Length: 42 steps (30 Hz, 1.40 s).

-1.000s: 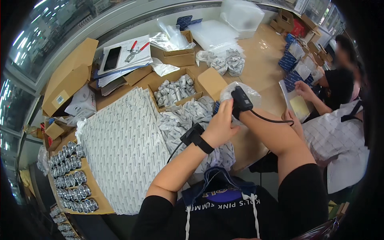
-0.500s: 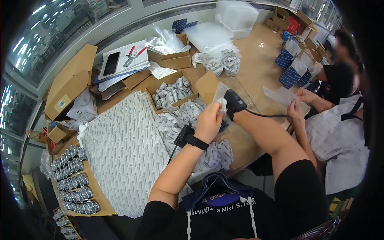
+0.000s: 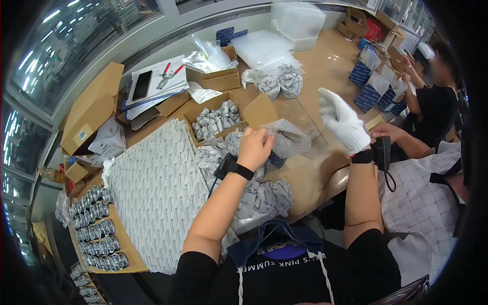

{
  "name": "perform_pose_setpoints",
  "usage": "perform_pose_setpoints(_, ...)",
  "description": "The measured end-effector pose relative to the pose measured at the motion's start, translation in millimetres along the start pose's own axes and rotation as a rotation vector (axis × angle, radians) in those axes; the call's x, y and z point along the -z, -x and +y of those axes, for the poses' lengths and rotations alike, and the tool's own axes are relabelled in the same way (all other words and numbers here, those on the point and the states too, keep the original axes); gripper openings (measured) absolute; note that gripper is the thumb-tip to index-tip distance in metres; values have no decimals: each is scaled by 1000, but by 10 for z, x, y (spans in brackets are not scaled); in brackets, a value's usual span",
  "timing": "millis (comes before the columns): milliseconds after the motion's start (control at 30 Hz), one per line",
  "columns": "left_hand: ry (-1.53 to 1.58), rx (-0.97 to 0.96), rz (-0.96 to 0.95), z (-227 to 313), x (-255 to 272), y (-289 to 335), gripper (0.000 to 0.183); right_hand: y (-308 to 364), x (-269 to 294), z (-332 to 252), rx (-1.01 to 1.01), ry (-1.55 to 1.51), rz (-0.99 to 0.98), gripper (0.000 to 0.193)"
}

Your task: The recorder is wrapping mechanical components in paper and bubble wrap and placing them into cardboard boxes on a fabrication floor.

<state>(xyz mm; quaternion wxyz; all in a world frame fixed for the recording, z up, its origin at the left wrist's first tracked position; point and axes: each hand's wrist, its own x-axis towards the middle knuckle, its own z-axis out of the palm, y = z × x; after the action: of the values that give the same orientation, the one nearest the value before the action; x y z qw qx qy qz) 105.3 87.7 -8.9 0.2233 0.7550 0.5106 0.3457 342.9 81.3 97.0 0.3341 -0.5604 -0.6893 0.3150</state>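
landmark: big stack of white patterned paper sheets (image 3: 152,193). left to right: left of the stack, rows of shiny silver metal rings (image 3: 99,229), no change. right of the stack, bare left hand (image 3: 255,148), little moved over the last half second. farther right of the stack, clear crinkled bubble-film bag (image 3: 292,137), now lying spread out, no longer up between both hands. farthest right of the stack, white-gloved right hand (image 3: 343,122), swung off the bag; i read that as two-handed handling paused, only the left hand near the bag. pose: left forearm slants up and right, fingers curled at the bag's left edge; can't tell if they pinch it or just touch. right forearm near vertical, hand tipped left, fingers raised and loosely extended, nothing seen in its grasp. bag contents: can't tell.
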Motion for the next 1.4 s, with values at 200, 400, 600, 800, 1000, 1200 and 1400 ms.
perform_pose_setpoints(200, -229, -52, -114, 190, -95, -75, 25, -45, -730, 482, -51, 388, -111, 61)
perform_pose_setpoints(400, -145, -213, 172, 485, 154, 129, 43, -348, -538, 807, -167, 537, 18, 25)
perform_pose_setpoints(600, -61, -124, -8, 135, 535, 653, 38, -721, 483, 1803, -412, 752, 399, 21)
perform_pose_setpoints(800, -85, -26, 12, 51, 611, 1008, 35, -1147, 1033, 2102, -346, 604, 1039, 41)
perform_pose_setpoints(1000, -41, 142, 50, 56, 631, 1136, 31, -1411, 241, 1352, 31, 475, 578, 55)
perform_pose_setpoints(1200, -102, 180, 91, 1, 587, 1150, 30, -1553, -386, 1187, -240, 363, 183, 51)
perform_pose_setpoints(1400, -121, 286, 157, -87, 639, 1412, 30, -981, -1286, 1201, -76, 170, -120, 46)
